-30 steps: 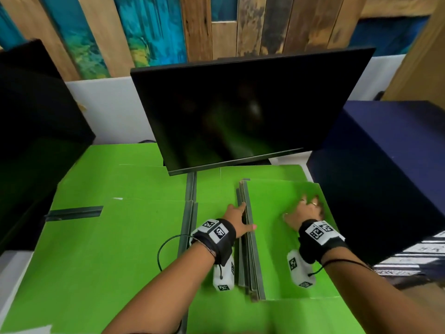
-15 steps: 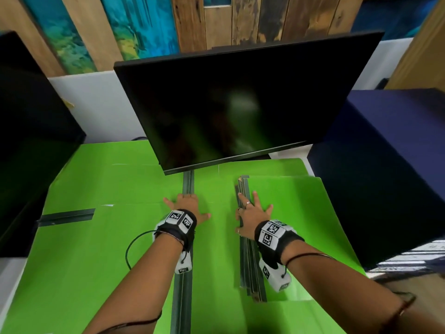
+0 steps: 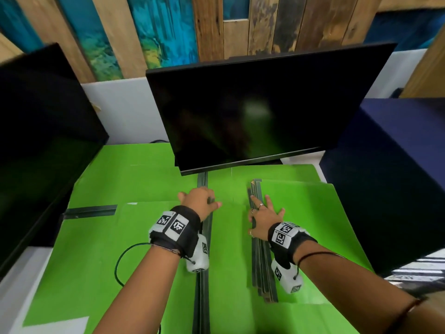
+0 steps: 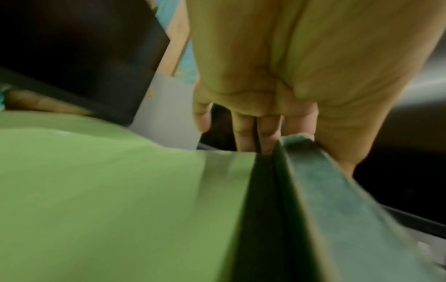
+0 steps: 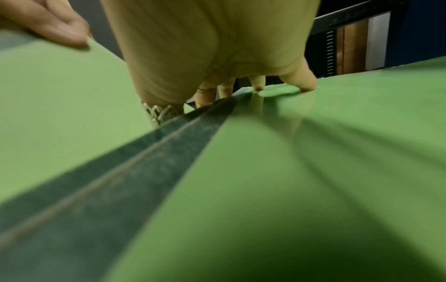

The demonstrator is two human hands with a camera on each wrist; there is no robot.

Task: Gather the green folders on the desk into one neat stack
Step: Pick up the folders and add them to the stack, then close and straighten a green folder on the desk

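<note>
L hand (image 3: 198, 201) curls round the dark spine (image 3: 204, 227) of a green folder (image 3: 228, 237) lying mid-desk, spine running away from the person toward the monitor (image 3: 252, 104). R hand (image 3: 263, 216) lies flat, fingers spread, on the stack (image 3: 313, 225) just to the right, w/ parallel spines. Looks like the L-held folder must go rightward onto it; L hand is nearer.

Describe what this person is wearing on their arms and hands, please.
Both forearms are bare, with no sleeves. Each wrist carries a black strap with white square-code markers and a white camera block beneath. A thin dark cable loops from the left hand band. The right hand wears several rings; a thin dark band circles that forearm.
</note>
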